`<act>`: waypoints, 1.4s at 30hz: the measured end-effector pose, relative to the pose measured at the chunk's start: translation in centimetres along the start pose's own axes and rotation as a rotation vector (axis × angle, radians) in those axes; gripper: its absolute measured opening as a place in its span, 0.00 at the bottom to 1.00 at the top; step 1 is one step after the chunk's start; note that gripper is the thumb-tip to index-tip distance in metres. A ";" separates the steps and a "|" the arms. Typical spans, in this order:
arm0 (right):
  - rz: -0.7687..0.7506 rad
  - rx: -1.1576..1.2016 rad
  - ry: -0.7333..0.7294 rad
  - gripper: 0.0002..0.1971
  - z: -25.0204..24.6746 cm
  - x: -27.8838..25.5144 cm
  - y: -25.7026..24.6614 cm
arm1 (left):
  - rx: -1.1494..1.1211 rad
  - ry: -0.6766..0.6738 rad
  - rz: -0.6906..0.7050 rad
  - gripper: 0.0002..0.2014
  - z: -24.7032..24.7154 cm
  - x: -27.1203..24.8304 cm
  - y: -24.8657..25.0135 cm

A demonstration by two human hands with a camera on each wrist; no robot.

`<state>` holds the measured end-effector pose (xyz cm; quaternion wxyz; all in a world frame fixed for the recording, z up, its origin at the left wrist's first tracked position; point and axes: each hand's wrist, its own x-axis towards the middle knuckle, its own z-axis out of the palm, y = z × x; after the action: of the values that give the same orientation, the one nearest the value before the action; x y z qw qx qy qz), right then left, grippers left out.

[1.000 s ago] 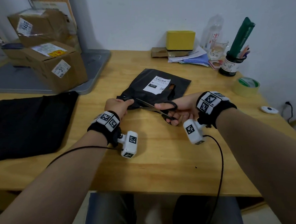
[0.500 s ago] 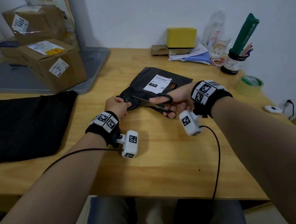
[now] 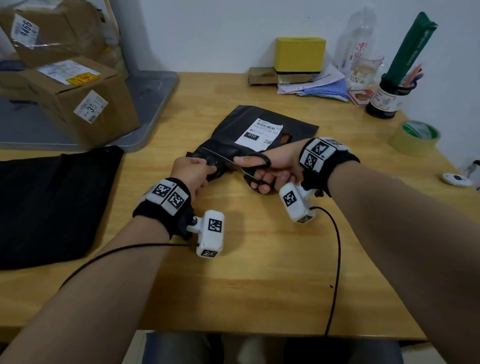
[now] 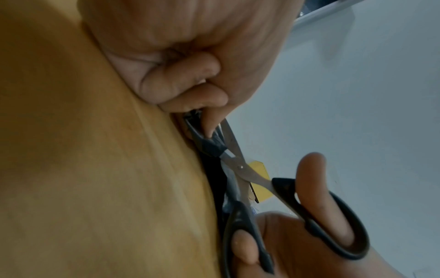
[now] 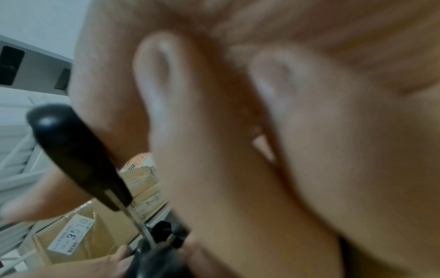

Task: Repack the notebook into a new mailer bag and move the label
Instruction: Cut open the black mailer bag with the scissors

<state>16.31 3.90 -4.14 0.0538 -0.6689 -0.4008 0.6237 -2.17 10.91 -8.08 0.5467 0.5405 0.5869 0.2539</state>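
A black mailer bag (image 3: 230,129) with a white shipping label (image 3: 259,132) lies on the wooden table (image 3: 252,265) at centre. My left hand (image 3: 194,173) pinches the bag's near corner (image 4: 209,144), thumb and fingers curled on it. My right hand (image 3: 268,166) grips black-handled scissors (image 3: 249,167), whose blades (image 4: 232,143) stand apart around the bag's edge beside my left hand. In the right wrist view a scissors handle (image 5: 76,156) crosses in front of my curled fingers. A flat black bag (image 3: 43,205) lies at the left. The notebook is hidden.
Cardboard boxes (image 3: 85,107) stand on a grey tray (image 3: 150,108) at back left. A yellow box (image 3: 300,54), papers (image 3: 320,85), a bottle (image 3: 356,39), a pen jar (image 3: 385,99) and a tape roll (image 3: 414,137) line the back right. Wrist-camera cables (image 3: 335,246) trail over the table's near edge.
My right hand has pushed the scissors left and farther along the bag's edge towards my left hand. The left hand keeps its pinch on the corner.
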 end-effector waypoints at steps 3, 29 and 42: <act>-0.030 0.057 -0.001 0.35 -0.2 1.1 0.2 | -0.003 -0.010 -0.015 0.08 0.0 0.2 0.1; -0.109 0.061 -0.007 0.38 -0.1 2.3 0.8 | 0.131 -0.051 0.092 0.09 0.0 0.5 -0.5; -0.115 0.015 0.014 0.41 0.0 2.4 0.5 | 0.153 -0.059 0.122 0.09 0.0 0.1 -0.4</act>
<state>16.29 5.05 -6.31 0.0972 -0.6488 -0.4334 0.6179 -2.31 10.87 -8.50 0.5043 0.6226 0.5544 0.2251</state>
